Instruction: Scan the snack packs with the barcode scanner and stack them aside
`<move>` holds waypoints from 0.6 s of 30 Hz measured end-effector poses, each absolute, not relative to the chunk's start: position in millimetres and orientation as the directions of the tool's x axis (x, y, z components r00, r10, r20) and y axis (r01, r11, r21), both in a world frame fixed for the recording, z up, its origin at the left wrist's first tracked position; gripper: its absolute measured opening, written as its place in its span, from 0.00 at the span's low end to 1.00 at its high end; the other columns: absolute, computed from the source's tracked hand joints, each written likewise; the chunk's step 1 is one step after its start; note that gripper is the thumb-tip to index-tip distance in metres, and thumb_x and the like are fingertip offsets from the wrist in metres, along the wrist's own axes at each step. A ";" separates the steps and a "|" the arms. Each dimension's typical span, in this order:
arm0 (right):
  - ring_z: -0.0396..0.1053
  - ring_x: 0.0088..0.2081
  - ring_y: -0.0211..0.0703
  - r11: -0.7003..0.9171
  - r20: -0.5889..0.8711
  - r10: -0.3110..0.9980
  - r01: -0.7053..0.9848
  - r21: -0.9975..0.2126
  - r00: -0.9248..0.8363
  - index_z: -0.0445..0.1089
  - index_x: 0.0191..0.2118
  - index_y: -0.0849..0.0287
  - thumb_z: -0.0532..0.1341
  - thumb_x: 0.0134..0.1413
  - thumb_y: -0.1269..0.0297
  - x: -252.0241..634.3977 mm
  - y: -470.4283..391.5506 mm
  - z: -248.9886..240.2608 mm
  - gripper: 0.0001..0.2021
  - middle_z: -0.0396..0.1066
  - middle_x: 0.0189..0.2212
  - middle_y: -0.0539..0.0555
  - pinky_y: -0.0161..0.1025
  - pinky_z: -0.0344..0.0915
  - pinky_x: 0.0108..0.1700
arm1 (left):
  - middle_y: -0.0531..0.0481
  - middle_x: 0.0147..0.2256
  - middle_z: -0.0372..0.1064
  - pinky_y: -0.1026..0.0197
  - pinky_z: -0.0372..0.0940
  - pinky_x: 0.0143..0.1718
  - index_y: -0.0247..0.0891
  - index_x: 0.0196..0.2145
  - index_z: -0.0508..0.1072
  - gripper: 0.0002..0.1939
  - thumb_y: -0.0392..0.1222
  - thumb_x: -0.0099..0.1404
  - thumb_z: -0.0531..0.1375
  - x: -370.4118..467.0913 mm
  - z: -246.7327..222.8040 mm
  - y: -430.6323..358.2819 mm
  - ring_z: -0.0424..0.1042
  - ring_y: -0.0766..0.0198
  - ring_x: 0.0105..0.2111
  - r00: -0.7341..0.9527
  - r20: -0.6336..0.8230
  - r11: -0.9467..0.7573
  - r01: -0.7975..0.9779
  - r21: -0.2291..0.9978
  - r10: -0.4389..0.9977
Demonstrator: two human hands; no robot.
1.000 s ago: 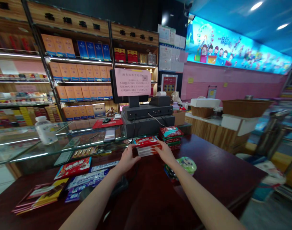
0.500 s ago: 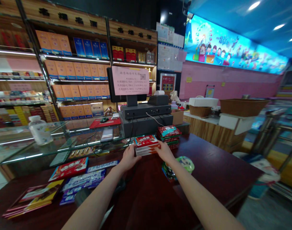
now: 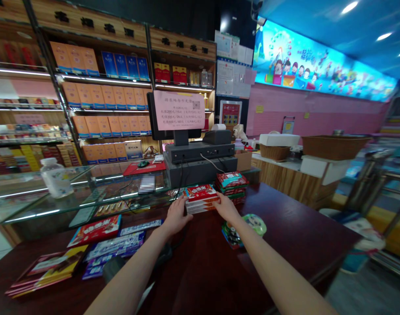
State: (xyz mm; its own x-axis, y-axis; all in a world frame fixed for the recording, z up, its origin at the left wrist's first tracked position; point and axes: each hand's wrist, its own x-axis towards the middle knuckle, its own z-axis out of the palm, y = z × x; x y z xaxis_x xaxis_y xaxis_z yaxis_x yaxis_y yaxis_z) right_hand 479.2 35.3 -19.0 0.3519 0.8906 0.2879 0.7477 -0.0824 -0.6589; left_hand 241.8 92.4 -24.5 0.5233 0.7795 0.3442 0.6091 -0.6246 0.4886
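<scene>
A short stack of flat red snack boxes (image 3: 200, 197) with white and orange sides stands on the dark table, against the glass counter. My left hand (image 3: 176, 216) presses its fingers to the left side of the stack, thumb pointing inward at the near corner. On the opposite side, my right hand (image 3: 226, 207) has its fingers closed against the boxes, so the stack sits between both hands. Right behind my right hand is a pile of dark red snack bags (image 3: 231, 180). Green packages with a panda picture (image 3: 255, 224) lie beside my right forearm, partly covered by it.
Left of my left arm lie another red snack box (image 3: 96, 230), blue-purple wrapped bars (image 3: 116, 246) and yellow-maroon chocolate boxes (image 3: 52, 267). A dark scanner-like object (image 3: 113, 266) is partly hidden by that arm. Behind stand a cash register (image 3: 200, 153) and a plastic bottle (image 3: 56, 178).
My left fingers have shifted slightly along the stack's left side. The red snack boxes stay in practically the same place, and the rest looks unchanged.
</scene>
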 end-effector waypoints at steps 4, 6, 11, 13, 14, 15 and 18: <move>0.73 0.36 0.48 -0.079 0.277 0.901 0.754 -0.653 0.334 0.70 0.59 0.60 0.59 0.55 0.69 478.8 35.3 -18.3 0.24 0.76 0.32 0.53 0.37 0.63 0.39 | 0.37 0.68 0.53 0.41 0.52 0.65 0.42 0.61 0.62 0.37 0.42 0.55 0.66 240.5 -26.3 93.5 0.55 0.43 0.67 0.521 0.347 -0.625 0.617 0.478 0.780; 0.73 0.36 0.48 -0.083 0.276 0.901 0.758 -0.647 0.334 0.68 0.60 0.60 0.59 0.55 0.69 478.8 35.6 -18.7 0.25 0.75 0.32 0.53 0.38 0.63 0.39 | 0.37 0.68 0.53 0.41 0.52 0.65 0.42 0.62 0.62 0.38 0.42 0.54 0.66 240.1 -27.0 93.6 0.55 0.43 0.67 0.520 0.348 -0.625 0.620 0.474 0.780; 0.73 0.39 0.50 -0.101 0.278 0.897 0.770 -0.630 0.345 0.63 0.65 0.62 0.59 0.57 0.68 477.5 33.2 -18.0 0.29 0.75 0.35 0.56 0.39 0.64 0.42 | 0.35 0.69 0.50 0.38 0.52 0.64 0.43 0.64 0.60 0.41 0.43 0.54 0.67 237.1 -26.9 92.6 0.53 0.41 0.67 0.514 0.348 -0.621 0.633 0.462 0.784; 0.72 0.43 0.52 -0.104 0.295 0.890 0.784 -0.612 0.348 0.60 0.67 0.63 0.58 0.58 0.67 474.0 29.3 -15.8 0.30 0.74 0.38 0.58 0.41 0.65 0.45 | 0.35 0.69 0.50 0.37 0.51 0.64 0.44 0.64 0.60 0.41 0.43 0.54 0.67 234.0 -25.7 91.9 0.53 0.40 0.68 0.511 0.351 -0.620 0.641 0.452 0.784; 0.72 0.45 0.53 -0.100 0.317 0.885 0.802 -0.588 0.343 0.59 0.67 0.63 0.58 0.58 0.66 471.2 26.6 -14.3 0.30 0.73 0.41 0.60 0.42 0.64 0.47 | 0.35 0.69 0.50 0.36 0.51 0.65 0.44 0.64 0.60 0.41 0.44 0.54 0.67 231.9 -24.9 91.7 0.52 0.40 0.68 0.510 0.354 -0.621 0.645 0.446 0.784; 0.71 0.47 0.54 -0.093 0.346 0.878 0.828 -0.553 0.330 0.59 0.67 0.61 0.58 0.59 0.66 467.8 23.7 -12.5 0.30 0.72 0.43 0.61 0.43 0.64 0.48 | 0.35 0.69 0.50 0.36 0.50 0.65 0.43 0.64 0.60 0.41 0.43 0.54 0.67 229.4 -24.0 91.6 0.52 0.41 0.68 0.509 0.358 -0.622 0.649 0.439 0.783; 0.67 0.52 0.57 -0.070 0.431 0.863 0.906 -0.418 0.265 0.60 0.67 0.56 0.58 0.60 0.65 454.2 14.6 -6.3 0.29 0.70 0.48 0.63 0.44 0.64 0.49 | 0.36 0.69 0.49 0.36 0.49 0.65 0.43 0.64 0.60 0.40 0.43 0.55 0.66 218.9 -21.1 92.2 0.50 0.42 0.69 0.507 0.375 -0.630 0.657 0.414 0.776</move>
State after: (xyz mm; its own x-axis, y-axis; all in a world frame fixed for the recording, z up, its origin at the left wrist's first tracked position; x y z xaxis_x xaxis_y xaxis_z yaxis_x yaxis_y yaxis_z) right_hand 454.2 14.6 -6.3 0.2652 0.8626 0.4308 0.9057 -0.0696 -0.4182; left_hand 218.9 92.2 -21.1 0.5075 0.7758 0.3749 0.6572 -0.6299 0.4139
